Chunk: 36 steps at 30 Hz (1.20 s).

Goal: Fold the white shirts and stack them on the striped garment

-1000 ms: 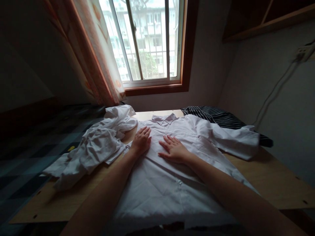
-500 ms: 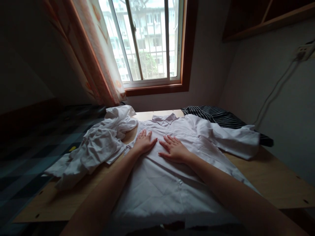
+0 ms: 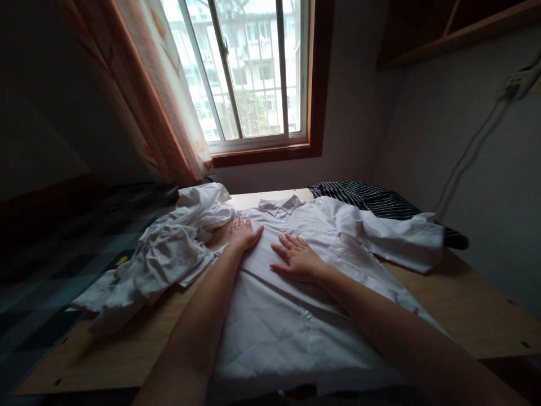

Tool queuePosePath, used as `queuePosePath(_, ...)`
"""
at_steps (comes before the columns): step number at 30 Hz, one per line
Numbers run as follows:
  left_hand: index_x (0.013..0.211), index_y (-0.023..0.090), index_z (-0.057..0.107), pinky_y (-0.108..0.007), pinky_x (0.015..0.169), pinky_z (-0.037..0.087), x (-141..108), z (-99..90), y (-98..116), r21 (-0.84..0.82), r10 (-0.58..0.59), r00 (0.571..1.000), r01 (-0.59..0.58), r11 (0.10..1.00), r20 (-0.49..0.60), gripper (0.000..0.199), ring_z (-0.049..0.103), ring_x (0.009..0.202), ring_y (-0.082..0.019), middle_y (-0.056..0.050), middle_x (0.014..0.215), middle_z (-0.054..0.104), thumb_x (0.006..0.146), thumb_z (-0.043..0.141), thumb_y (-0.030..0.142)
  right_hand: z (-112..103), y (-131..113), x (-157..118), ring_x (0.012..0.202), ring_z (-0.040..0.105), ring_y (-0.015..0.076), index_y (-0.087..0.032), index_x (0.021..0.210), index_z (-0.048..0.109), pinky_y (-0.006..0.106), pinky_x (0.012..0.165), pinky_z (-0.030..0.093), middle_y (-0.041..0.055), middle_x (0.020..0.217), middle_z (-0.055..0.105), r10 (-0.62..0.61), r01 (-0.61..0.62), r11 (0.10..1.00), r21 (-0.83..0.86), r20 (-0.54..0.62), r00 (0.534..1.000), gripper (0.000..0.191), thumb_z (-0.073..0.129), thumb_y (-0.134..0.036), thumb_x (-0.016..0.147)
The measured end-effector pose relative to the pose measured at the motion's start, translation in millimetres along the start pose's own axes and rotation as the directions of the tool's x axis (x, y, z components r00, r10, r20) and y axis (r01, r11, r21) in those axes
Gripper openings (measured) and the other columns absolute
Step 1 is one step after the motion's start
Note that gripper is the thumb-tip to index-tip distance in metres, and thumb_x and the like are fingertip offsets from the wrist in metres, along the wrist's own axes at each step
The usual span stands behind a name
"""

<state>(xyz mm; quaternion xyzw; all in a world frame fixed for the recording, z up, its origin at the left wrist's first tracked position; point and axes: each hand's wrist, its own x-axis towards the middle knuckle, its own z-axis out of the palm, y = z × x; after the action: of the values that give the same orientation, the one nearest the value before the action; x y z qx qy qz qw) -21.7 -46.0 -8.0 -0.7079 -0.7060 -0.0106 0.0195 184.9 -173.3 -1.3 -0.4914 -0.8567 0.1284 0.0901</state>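
Note:
A white button-up shirt (image 3: 270, 316) lies spread on a wooden board (image 3: 473, 304), its collar toward the window and one sleeve stretched out to the right. My left hand (image 3: 245, 234) rests flat on the shirt's upper left part, fingers apart, near the shoulder. Palm down on the middle of the chest, my right hand (image 3: 297, 257) has its fingers spread and pointing left. Neither hand grips the cloth. Left of the shirt sits a crumpled white cloth (image 3: 169, 248), partly on the board.
A black striped cloth (image 3: 372, 200) lies at the back right. To the left is a dark checkered cover (image 3: 46, 282). Behind the board are a window (image 3: 253, 73) and a curtain (image 3: 143, 84). A cable (image 3: 465, 152) hangs on the right wall.
My left hand has slid up and a little to the left over the shirt, away from my right hand. My right hand stays in nearly the same place. The view has shifted slightly.

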Motion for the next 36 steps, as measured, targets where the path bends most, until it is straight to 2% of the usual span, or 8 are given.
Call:
queuePosePath(3, 0.154, -0.003, 0.028, -0.037, 0.124, 0.014, 8, 1.2, 0, 0.018, -0.027, 1.000, 0.027, 0.999, 0.004, 0.092, 0.016, 0.154, -0.031, -0.023, 0.164, 0.021, 0.094, 0.022, 0.066, 0, 0, 0, 0.155, 0.009, 0.0267, -0.022, 0.158, 0.033, 0.045, 0.124, 0.005, 0.0113, 0.167, 0.015, 0.008, -0.008, 1.000, -0.004, 0.008, 1.000, 0.081, 0.033, -0.073, 0.094)
queuePosePath(13, 0.154, 0.000, 0.031, -0.038, 0.123, 0.019, 28, 1.7, -2, -0.007, -0.060, 0.998, 0.060, 0.998, -0.013, 0.088, 0.021, 0.152, -0.031, -0.021, 0.162, 0.026, 0.094, 0.023, 0.064, -1, 0, -1, 0.154, 0.009, 0.0281, -0.021, 0.157, 0.034, 0.047, 0.124, 0.005, 0.0127, 0.166, 0.017, -0.001, 0.001, 1.000, 0.013, 0.003, 1.000, 0.082, 0.032, -0.073, 0.094)
queuePosePath(19, 0.153, -0.003, 0.031, -0.040, 0.123, 0.020, 39, 4.8, -5, -0.054, -0.063, 0.998, 0.061, 0.997, -0.032, 0.086, 0.021, 0.152, -0.032, -0.023, 0.162, 0.026, 0.094, 0.025, 0.059, -2, 0, -1, 0.155, 0.009, 0.0276, -0.022, 0.157, 0.033, 0.045, 0.124, 0.006, 0.0111, 0.167, 0.016, 0.000, 0.000, 1.000, 0.007, 0.009, 1.000, 0.082, 0.032, -0.074, 0.094)
queuePosePath(26, 0.154, 0.001, 0.032, -0.040, 0.122, 0.022, 47, 8.0, -8, -0.045, -0.069, 0.997, 0.067, 0.997, -0.040, 0.083, 0.024, 0.152, -0.030, -0.020, 0.162, 0.028, 0.094, 0.025, 0.058, -2, 0, -1, 0.154, 0.009, 0.0294, -0.021, 0.157, 0.033, 0.046, 0.124, 0.006, 0.0129, 0.166, 0.016, -0.005, 0.005, 1.000, 0.011, 0.010, 1.000, 0.083, 0.032, -0.073, 0.094)
queuePosePath(33, 0.155, 0.003, 0.032, -0.041, 0.123, 0.020, 45, 1.8, -5, -0.049, -0.078, 0.997, 0.078, 0.996, -0.006, 0.080, 0.020, 0.153, -0.029, -0.018, 0.164, 0.025, 0.095, 0.024, 0.056, -1, 0, -1, 0.154, 0.009, 0.0288, -0.021, 0.157, 0.033, 0.046, 0.124, 0.005, 0.0115, 0.167, 0.016, -0.001, 0.001, 1.000, 0.008, 0.008, 1.000, 0.082, 0.032, -0.073, 0.094)
queuePosePath(36, 0.157, 0.010, 0.031, -0.044, 0.123, 0.020, 43, -0.6, -4, -0.063, -0.078, 0.997, 0.078, 0.995, 0.003, 0.077, 0.017, 0.153, -0.030, -0.015, 0.165, 0.023, 0.096, 0.024, 0.057, -2, 0, -1, 0.155, 0.008, 0.0276, -0.021, 0.158, 0.033, 0.045, 0.124, 0.005, 0.0106, 0.167, 0.015, 0.000, 0.000, 1.000, 0.000, 0.014, 1.000, 0.082, 0.032, -0.073, 0.094)
